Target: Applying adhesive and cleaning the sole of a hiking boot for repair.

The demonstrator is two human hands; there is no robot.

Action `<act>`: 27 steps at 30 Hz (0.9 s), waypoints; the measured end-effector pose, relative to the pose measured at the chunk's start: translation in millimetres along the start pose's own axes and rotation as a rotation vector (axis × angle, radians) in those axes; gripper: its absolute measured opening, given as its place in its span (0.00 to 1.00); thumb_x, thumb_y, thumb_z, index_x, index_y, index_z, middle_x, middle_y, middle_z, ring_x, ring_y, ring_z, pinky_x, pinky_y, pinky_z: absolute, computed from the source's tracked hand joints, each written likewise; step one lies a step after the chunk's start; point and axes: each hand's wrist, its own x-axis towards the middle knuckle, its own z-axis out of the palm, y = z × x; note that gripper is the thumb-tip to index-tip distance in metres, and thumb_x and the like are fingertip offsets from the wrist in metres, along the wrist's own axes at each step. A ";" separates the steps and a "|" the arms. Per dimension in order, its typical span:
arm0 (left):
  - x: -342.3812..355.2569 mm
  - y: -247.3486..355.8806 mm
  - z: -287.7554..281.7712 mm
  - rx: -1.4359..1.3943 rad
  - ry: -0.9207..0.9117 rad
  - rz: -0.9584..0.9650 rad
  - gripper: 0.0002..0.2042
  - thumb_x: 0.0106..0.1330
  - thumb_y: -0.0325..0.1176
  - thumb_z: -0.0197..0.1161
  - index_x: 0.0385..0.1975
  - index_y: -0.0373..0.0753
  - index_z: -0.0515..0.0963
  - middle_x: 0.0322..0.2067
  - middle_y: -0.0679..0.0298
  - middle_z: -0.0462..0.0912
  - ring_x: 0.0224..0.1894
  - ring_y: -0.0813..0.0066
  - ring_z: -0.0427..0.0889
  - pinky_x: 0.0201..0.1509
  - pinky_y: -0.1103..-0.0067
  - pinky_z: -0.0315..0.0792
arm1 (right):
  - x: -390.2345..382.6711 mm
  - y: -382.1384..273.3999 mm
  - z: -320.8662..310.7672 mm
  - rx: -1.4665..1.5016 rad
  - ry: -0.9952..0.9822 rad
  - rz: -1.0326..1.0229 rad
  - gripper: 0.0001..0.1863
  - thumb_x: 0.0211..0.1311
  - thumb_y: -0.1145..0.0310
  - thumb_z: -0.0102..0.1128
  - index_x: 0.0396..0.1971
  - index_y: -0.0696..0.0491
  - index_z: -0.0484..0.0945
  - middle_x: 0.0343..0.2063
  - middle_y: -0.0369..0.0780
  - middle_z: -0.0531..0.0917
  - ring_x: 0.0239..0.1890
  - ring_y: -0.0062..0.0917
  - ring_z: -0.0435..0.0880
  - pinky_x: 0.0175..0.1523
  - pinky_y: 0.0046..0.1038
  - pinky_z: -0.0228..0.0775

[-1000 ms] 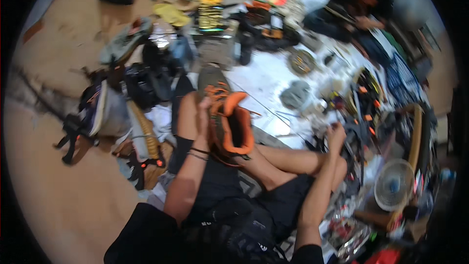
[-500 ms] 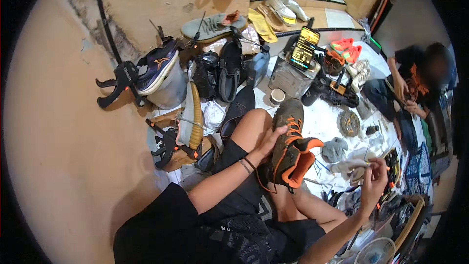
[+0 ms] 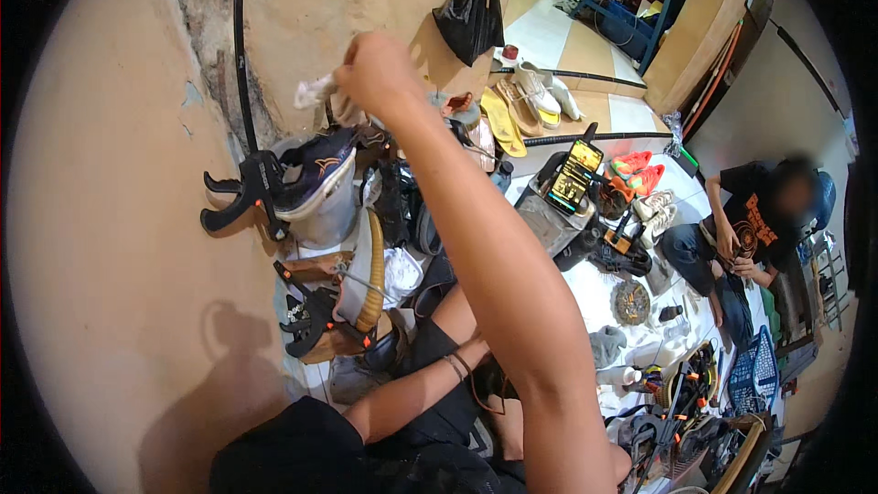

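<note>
My right hand is raised high at the upper middle left, its fingers closed on a small whitish cloth; the arm stretches diagonally across the view, over the shoes. Low in the middle, my left hand is mostly behind that arm, so its fingers are hidden. Beside it a dark shoe shows only in part. Under my raised hand stand a navy sneaker in a bucket, black clamps and a sole with a tan rim.
A lit phone rests on a grey box. A person sits at the right working with their hands. Around are coral sneakers, sandals, a blue basket, tools, a wall and a step to a doorway.
My right hand has risen from the lower right to the upper left with the whitish cloth. The orange-laced shoe is now mostly hidden behind my arm, and the view has shifted.
</note>
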 end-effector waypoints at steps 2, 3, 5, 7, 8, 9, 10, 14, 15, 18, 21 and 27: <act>16.0 -10.6 21.2 -0.005 -0.006 0.002 0.28 0.71 0.46 0.54 0.61 0.29 0.67 0.56 0.58 0.75 0.58 0.69 0.73 0.63 0.71 0.67 | 3.2 1.5 9.8 -0.058 0.006 0.001 0.12 0.48 0.69 0.65 0.30 0.61 0.83 0.31 0.55 0.84 0.38 0.46 0.85 0.46 0.39 0.77; 22.6 -15.1 22.1 -0.010 0.016 0.007 0.28 0.71 0.46 0.54 0.61 0.29 0.67 0.56 0.57 0.75 0.58 0.69 0.73 0.63 0.71 0.68 | 0.0 -3.3 20.3 -0.088 -0.008 -0.012 0.12 0.49 0.69 0.65 0.31 0.61 0.83 0.32 0.56 0.84 0.39 0.47 0.85 0.47 0.39 0.78; 25.5 -32.3 31.9 -0.028 0.054 0.013 0.27 0.71 0.45 0.54 0.61 0.29 0.67 0.57 0.57 0.75 0.58 0.69 0.73 0.63 0.71 0.68 | -9.2 -8.3 18.4 -0.162 -0.032 -0.032 0.10 0.50 0.70 0.64 0.27 0.62 0.83 0.27 0.57 0.84 0.36 0.47 0.86 0.45 0.40 0.79; 10.9 -61.4 22.9 -0.044 0.108 0.024 0.27 0.71 0.45 0.53 0.61 0.28 0.67 0.57 0.57 0.75 0.58 0.69 0.73 0.63 0.71 0.68 | -12.0 -13.3 16.5 -0.068 -0.572 0.168 0.10 0.51 0.70 0.62 0.21 0.63 0.82 0.21 0.55 0.83 0.28 0.44 0.87 0.39 0.38 0.81; 7.1 -72.8 29.1 -0.050 0.090 0.024 0.27 0.72 0.44 0.53 0.61 0.28 0.67 0.57 0.57 0.75 0.58 0.69 0.73 0.63 0.71 0.68 | -9.6 7.7 16.6 -0.145 -0.666 0.173 0.08 0.52 0.72 0.61 0.24 0.62 0.84 0.25 0.52 0.85 0.24 0.42 0.87 0.38 0.36 0.82; 2.4 -78.8 28.5 -0.051 0.097 0.029 0.27 0.72 0.44 0.53 0.61 0.28 0.66 0.57 0.57 0.75 0.58 0.69 0.73 0.63 0.71 0.68 | -7.0 18.0 17.9 -0.150 -0.667 0.171 0.08 0.52 0.72 0.61 0.24 0.62 0.84 0.25 0.52 0.85 0.24 0.42 0.87 0.38 0.36 0.82; -3.5 -84.3 28.8 -0.051 0.108 0.037 0.26 0.72 0.43 0.53 0.61 0.28 0.66 0.57 0.56 0.75 0.58 0.69 0.73 0.63 0.71 0.68 | -3.9 27.4 19.5 -0.205 -0.694 0.214 0.08 0.52 0.72 0.62 0.24 0.62 0.83 0.25 0.51 0.86 0.24 0.42 0.87 0.38 0.35 0.82; -0.2 -93.6 23.8 -0.177 0.144 0.076 0.26 0.72 0.42 0.52 0.62 0.28 0.66 0.57 0.56 0.75 0.58 0.69 0.73 0.62 0.71 0.68 | 28.3 47.0 38.3 -0.214 -0.618 0.437 0.08 0.52 0.71 0.63 0.27 0.60 0.83 0.28 0.50 0.86 0.32 0.43 0.87 0.43 0.36 0.80; -5.4 -97.4 25.4 -0.312 0.147 0.055 0.26 0.72 0.42 0.52 0.61 0.28 0.66 0.57 0.56 0.75 0.58 0.69 0.73 0.62 0.72 0.68 | 39.0 60.8 44.7 -0.222 -0.598 0.426 0.08 0.52 0.71 0.63 0.27 0.60 0.83 0.28 0.50 0.86 0.32 0.43 0.87 0.43 0.36 0.80; -10.0 -97.8 40.2 -0.719 0.098 -0.051 0.25 0.72 0.41 0.52 0.61 0.27 0.66 0.57 0.55 0.74 0.58 0.69 0.73 0.60 0.73 0.69 | 65.6 104.0 39.6 -0.231 -0.084 -0.068 0.25 0.56 0.61 0.63 0.54 0.53 0.72 0.35 0.50 0.85 0.36 0.40 0.86 0.40 0.35 0.79; -2.9 -43.5 14.8 -0.347 0.053 -0.163 0.25 0.71 0.44 0.55 0.58 0.28 0.69 0.52 0.57 0.78 0.52 0.70 0.77 0.54 0.74 0.73 | 62.3 92.0 27.3 -0.012 -0.171 0.032 0.27 0.61 0.63 0.62 0.58 0.52 0.66 0.34 0.47 0.85 0.36 0.34 0.86 0.41 0.31 0.78; -37.0 86.3 16.5 -0.471 0.039 -0.403 0.29 0.64 0.56 0.61 0.46 0.30 0.77 0.37 0.60 0.83 0.34 0.75 0.82 0.39 0.78 0.77 | -128.3 105.5 -141.3 -0.061 -0.091 0.209 0.10 0.66 0.68 0.60 0.37 0.60 0.75 0.26 0.39 0.80 0.27 0.19 0.78 0.34 0.24 0.70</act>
